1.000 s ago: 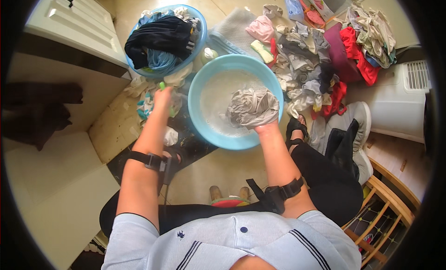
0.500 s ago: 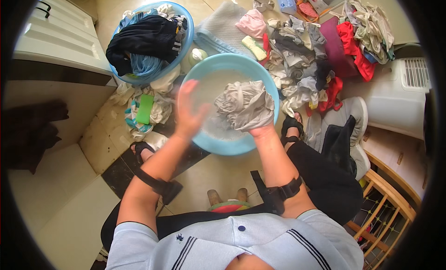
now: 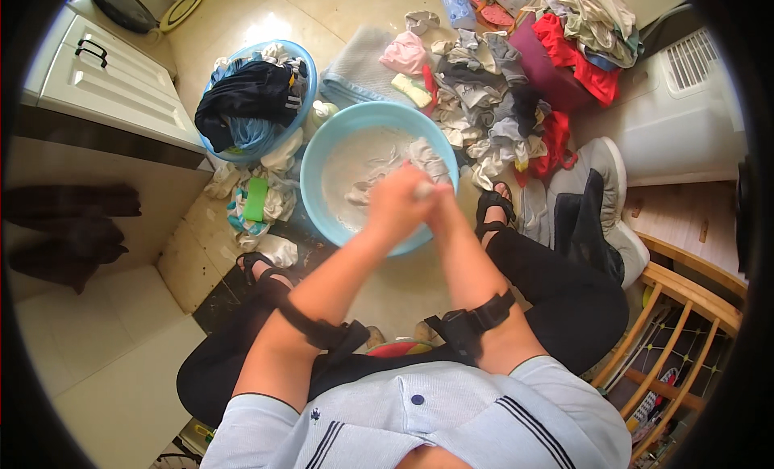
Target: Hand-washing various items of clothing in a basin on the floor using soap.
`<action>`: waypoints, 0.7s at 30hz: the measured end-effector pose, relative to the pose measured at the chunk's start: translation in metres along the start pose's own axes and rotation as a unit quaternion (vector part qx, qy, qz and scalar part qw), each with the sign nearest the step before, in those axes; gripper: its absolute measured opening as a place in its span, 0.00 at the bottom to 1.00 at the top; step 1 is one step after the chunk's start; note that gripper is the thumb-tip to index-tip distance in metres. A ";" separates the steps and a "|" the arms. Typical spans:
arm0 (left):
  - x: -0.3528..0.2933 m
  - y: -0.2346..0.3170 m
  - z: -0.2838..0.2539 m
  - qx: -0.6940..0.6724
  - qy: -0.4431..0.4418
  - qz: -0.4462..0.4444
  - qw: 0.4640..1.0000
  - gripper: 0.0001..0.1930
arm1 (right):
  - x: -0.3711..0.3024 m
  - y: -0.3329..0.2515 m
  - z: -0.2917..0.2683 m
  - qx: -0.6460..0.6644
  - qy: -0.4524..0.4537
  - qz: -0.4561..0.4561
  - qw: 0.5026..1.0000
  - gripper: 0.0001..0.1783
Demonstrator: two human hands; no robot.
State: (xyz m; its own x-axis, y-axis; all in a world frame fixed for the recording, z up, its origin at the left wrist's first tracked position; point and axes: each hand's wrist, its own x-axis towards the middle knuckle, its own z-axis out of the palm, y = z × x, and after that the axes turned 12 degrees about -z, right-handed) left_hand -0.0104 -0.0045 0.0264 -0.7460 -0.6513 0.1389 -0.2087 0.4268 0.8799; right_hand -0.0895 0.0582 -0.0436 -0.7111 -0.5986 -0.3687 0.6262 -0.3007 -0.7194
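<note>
Both of my hands are brought together over the near right part of a light blue basin (image 3: 317, 199) of cloudy water. My left hand (image 3: 397, 201) is closed on a wet grey garment (image 3: 426, 158), and its fingers are slightly smeared by motion. Right beside it, my right hand (image 3: 440, 206) also grips the cloth; a small bit of it shows between the two fists. Beyond the hands, the rest of the garment spreads into the water and up against the basin's far right side. How the fingers wrap it is partly hidden.
A second blue basin (image 3: 311, 86) heaped with dark clothes stands far left. A green soap bar (image 3: 255, 199) lies on clothes left of my basin. Grey and white laundry (image 3: 484, 82) piles up beyond it on the right. A wooden rack (image 3: 669, 340) stands near right.
My left hand has come across from the basin's left side to join the right. The bunched garment, held up before, has dropped partly into the water, and both hands now grip it.
</note>
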 end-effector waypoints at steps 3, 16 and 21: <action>0.007 0.010 0.013 0.154 0.058 0.009 0.986 0.12 | -0.006 0.002 0.009 0.146 -0.125 0.049 0.980 0.20; 0.031 -0.035 -0.049 0.103 0.079 -0.170 0.977 0.19 | -0.014 -0.022 0.055 0.199 -0.122 0.189 0.954 0.23; 0.030 -0.040 -0.087 0.111 -0.239 -0.117 0.958 0.23 | 0.019 -0.048 0.036 0.142 -0.104 0.118 0.977 0.19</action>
State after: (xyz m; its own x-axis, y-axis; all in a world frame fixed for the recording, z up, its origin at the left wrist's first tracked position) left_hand 0.0310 -0.0958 0.0352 -0.8557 -0.4068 -0.3199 -0.4947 0.4618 0.7362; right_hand -0.1212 0.0342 0.0052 -0.4739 -0.8055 -0.3557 0.8495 -0.3118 -0.4257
